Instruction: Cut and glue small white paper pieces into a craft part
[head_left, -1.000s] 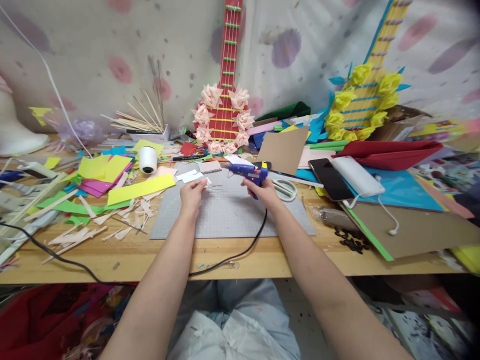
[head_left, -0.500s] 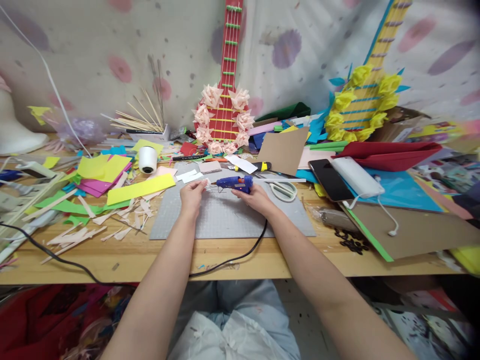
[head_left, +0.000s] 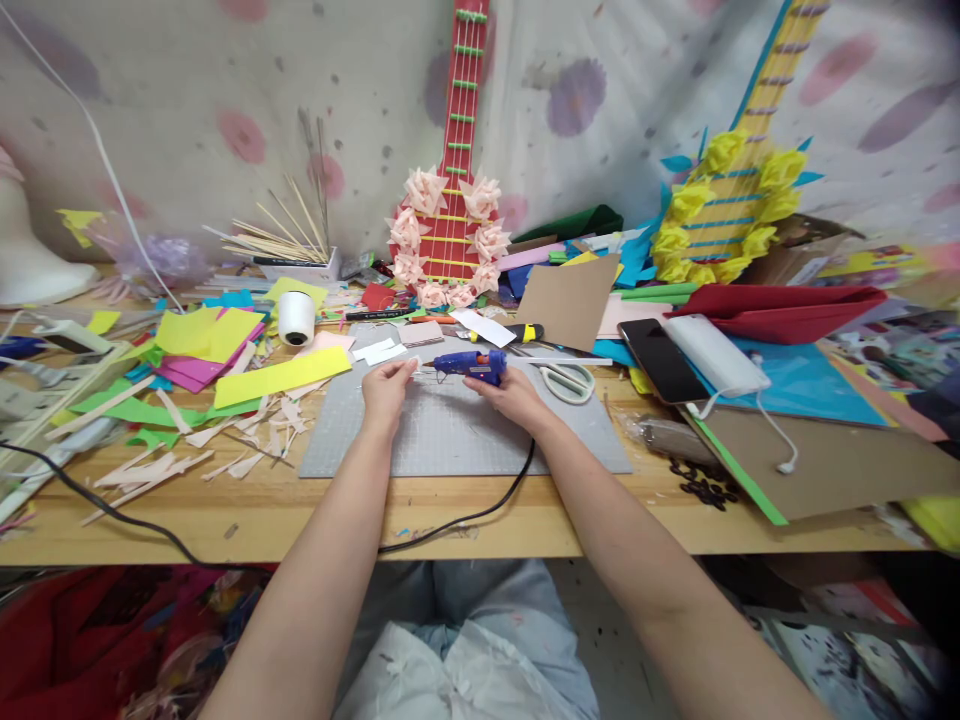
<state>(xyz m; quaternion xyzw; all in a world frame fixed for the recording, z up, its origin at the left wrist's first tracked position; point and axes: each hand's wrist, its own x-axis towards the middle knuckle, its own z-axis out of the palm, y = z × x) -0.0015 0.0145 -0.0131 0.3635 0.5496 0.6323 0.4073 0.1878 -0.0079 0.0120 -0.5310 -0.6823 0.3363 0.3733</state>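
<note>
R hand (head_left: 511, 392) closed round blue glue gun (head_left: 472, 366), gun lying near-level, nozzle pointing L toward the other hand. Black cord (head_left: 480, 508) runs from gun back over tabletop (head_left: 465, 525) edge. L hand (head_left: 385, 385) pinched shut on small white paper piece (head_left: 411, 365), fingertips just beside nozzle tip; can't tell if tip touches paper. Both hands over grey cutting mat (head_left: 450, 435), centre of tabletop.

Around: white scissors (head_left: 564, 378) just R of gun, on mat's far R corner. White paper strips (head_left: 381, 351) at mat's far edge. Yellow strip (head_left: 281, 378) + pale offcuts L of mat. White tape roll (head_left: 295, 318) further back L. Red paper guitar w/ pink flowers (head_left: 448, 235) upright against wall, behind mat. Yellow-flowered guitar (head_left: 724, 205) leaning far R. Phone (head_left: 660, 358) and white power bank (head_left: 712, 352) side by side R, cardboard sheet (head_left: 825, 455) near them.
</note>
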